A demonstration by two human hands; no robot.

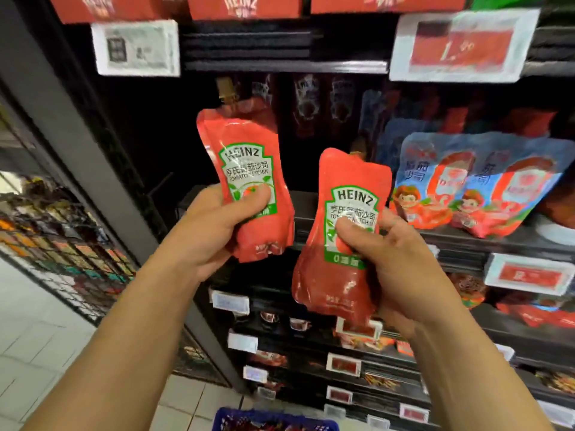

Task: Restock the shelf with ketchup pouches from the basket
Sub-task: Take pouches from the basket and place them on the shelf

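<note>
Much of the shelving is hard to read. The dark pouches point(323, 101) at the back of the middle shelf point(466, 237) sit in deep shadow, their labels only faint outlines. The price tags above are blurred: the white tag point(137, 48) on the left shows only a smudged square code, and the red-and-white tag point(460, 46) on the right a fuzzy figure that cannot be read with certainty. The red Heinz cartons point(245, 6) on the top shelf are cut off by the upper edge of the view. The blue basket point(273, 420) down near the floor shows only its rim and a bit of red inside; the rest falls below the frame. The wire rack point(65, 244) at far left is a blur of coloured packets.

Both arms reach forward from the near edge toward the shelf. The left hand point(217, 225) grips the left ketchup pouch point(245, 178) upright, thumb pressed across the green label, the other fingers hidden behind it. The pouch's spout at the top is blurry against the dark. The right hand point(395, 259) holds the right ketchup pouch point(345, 234) a little lower and nearer, thumb curled over the label, fingers wrapped round the back. Both pouches hang in the air in front of the shelf, not touching it. To the right, blue-and-red packs point(476, 181) with cartoon figures stand on the shelf.
</note>
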